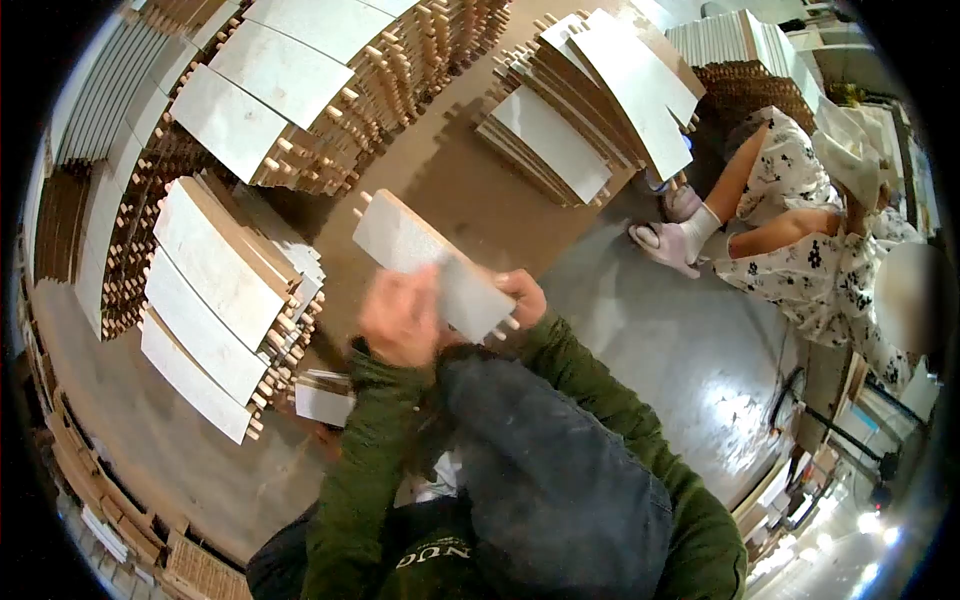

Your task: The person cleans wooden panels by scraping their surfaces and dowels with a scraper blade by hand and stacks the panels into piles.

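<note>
A small white board point(445, 258) with a bare wood edge and short wooden dowels sticking out at both ends lies tilted above my lap. My right hand point(521, 295) grips it at its right edge, near the lower end. My left hand point(400, 317) is over the board's lower left side, smeared by motion. Its fingers are too blurred to show whether they grip or only touch the board.
White doweled boards stand in stacks at left point(215, 280), upper left point(265, 115) and top point(550, 140). A small stack point(324, 404) is by my left forearm. At right, a person in a flowered garment point(790, 185) and gloves point(668, 244) sits close to the top stack.
</note>
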The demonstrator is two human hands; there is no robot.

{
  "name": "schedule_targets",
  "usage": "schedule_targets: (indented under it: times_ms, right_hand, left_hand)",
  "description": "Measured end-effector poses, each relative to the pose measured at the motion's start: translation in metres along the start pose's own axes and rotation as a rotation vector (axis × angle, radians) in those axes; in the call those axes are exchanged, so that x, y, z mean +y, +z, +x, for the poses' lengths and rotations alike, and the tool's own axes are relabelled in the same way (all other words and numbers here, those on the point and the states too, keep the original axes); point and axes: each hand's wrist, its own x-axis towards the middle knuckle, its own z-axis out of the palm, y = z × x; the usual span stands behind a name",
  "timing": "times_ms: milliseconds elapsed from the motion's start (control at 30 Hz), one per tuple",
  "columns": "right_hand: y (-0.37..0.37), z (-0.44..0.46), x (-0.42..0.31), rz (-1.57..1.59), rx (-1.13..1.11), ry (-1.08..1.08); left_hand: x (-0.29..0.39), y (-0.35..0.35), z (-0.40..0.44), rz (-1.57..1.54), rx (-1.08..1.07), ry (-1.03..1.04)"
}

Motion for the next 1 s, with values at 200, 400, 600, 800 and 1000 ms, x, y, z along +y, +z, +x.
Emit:
schedule_targets:
  times_ms: [200,400,600,800,1000]
  right_hand:
    - [0.000,-0.008,-0.006,-0.015,0.069,-0.057]
    - [-0.073,-0.044,-0.020,0.111,-0.158,-0.061]
    - [-0.047,-0.048,-0.027,-0.359,0.018,0.006]
    - [-0.012,-0.025,-0.037,-0.837,-0.014,-0.119]
    - [-0.025,-0.003,-0.014,-1.012,-0.051,-0.324]
  left_hand:
    - [0.012,0.010,-0.014,-0.143,-0.053,0.038]
    - [-0.047,-0.006,0.024,-0.157,0.094,-0.356]
    - [-0.045,0.031,-0.015,-1.273,0.125,-0.922]
    - [-0.033,0.020,-0.012,-1.570,0.071,-0.993]
    - [0.004,0.029,-0.010,-1.355,-0.007,-0.985]
